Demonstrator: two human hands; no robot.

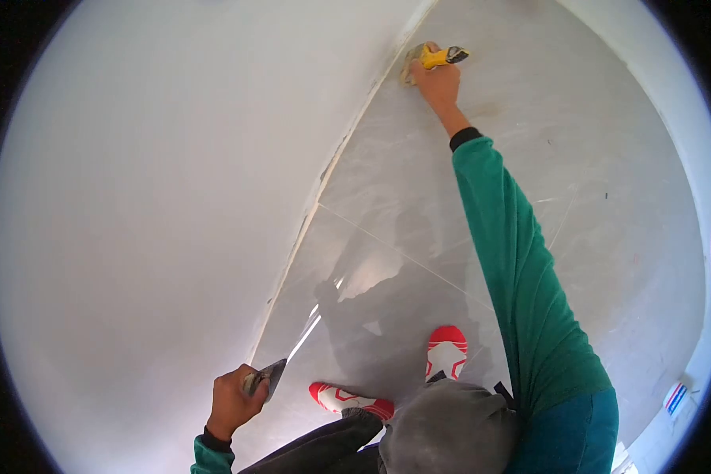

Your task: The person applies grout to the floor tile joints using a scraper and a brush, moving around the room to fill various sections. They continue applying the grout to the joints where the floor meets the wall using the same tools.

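My left hand [233, 401], low and close to the white wall, is closed around a putty knife [272, 378] with a broad dark blade. At the end of my outstretched right arm, my right hand [441, 81] grips a yellow-handled tool [442, 57] with a dark handle end. A beige, dirty-looking part of that tool is close to the joint where wall and floor meet; whether it touches cannot be made out. An uneven pale strip [317, 189] runs along this joint between my hands.
The white wall [150, 182] fills the left side. Grey floor tiles [387, 170] with thin pale joints lie beneath me. My feet in red-and-white socks [447, 351] stand on them. A small white, red and blue item [675, 398] is at the lower right.
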